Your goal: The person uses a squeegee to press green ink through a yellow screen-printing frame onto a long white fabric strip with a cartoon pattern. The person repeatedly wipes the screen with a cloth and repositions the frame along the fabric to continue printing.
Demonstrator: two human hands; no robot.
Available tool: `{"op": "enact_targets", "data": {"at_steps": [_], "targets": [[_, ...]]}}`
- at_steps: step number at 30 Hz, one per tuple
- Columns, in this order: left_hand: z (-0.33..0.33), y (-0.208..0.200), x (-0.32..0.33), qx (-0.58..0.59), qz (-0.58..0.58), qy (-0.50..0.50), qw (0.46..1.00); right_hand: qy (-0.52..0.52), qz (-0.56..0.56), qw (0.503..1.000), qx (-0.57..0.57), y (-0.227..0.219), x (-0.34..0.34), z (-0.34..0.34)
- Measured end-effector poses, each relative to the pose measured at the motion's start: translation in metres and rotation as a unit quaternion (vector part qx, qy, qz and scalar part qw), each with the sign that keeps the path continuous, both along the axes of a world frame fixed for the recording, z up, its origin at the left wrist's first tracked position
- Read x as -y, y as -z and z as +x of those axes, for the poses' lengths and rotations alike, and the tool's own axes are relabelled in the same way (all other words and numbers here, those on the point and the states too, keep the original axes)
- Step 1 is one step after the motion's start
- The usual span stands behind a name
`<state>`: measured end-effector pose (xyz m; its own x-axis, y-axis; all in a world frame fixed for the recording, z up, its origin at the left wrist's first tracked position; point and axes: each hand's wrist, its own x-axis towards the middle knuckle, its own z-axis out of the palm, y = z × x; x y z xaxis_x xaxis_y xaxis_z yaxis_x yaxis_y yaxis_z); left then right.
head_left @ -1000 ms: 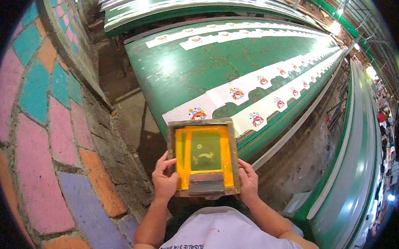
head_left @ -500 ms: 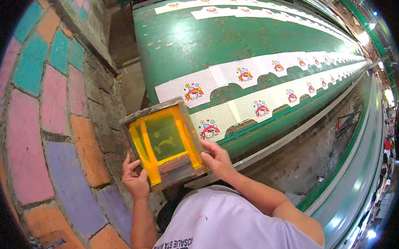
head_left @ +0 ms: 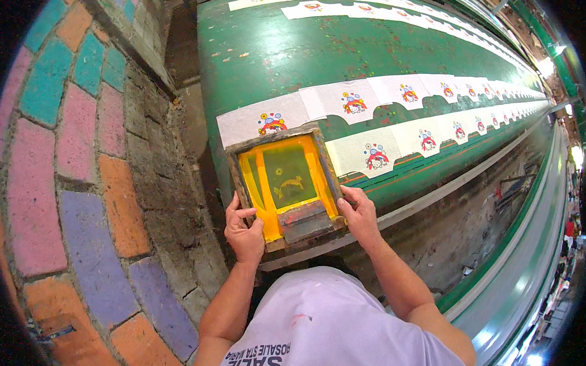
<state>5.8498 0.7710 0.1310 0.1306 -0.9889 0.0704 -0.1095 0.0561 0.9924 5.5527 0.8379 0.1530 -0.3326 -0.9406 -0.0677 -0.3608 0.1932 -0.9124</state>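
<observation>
Between both hands I hold a small screen printing frame (head_left: pixel 320 147), dark weathered wood around a yellow-green mesh bordered with yellow tape. A grey-brown squeegee (head_left: pixel 304 221) lies across its near end. My left hand (head_left: pixel 245 231) grips the frame's near left corner, and my right hand (head_left: pixel 360 213) grips the near right side, thumb on top. The frame is over the near end of a green printing table (head_left: pixel 272 50), covering part of the nearest white fabric pieces. Beyond it lies a printed white fabric piece (head_left: pixel 345 160) with a colourful cartoon design; whether the frame touches the table is hard to tell.
Several more printed fabric pieces (head_left: pixel 399 90) run in rows along the table, shrinking into the distance. A wall of painted blocks (head_left: pixel 41 200) stands to my left. At right, beyond a gap, runs another long green table (head_left: pixel 515 281).
The frame, with both hands on it, has shifted to the right in view and now covers the nearest front-row print. My hands keep their grip.
</observation>
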Motion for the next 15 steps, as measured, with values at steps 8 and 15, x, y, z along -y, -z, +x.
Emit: {"op": "enact_targets", "data": {"at_steps": [8, 15], "targets": [[-0.005, 0.010, 0.003, 0.010, 0.019, -0.012, 1.000, 0.030, 0.003, 1.000, 0.004, -0.009, 0.000, 0.003], [-0.006, 0.005, 0.003, 0.043, 0.042, -0.013, 0.998, -0.213, -0.179, 0.933, -0.231, -0.057, -0.019, 0.030]]}}
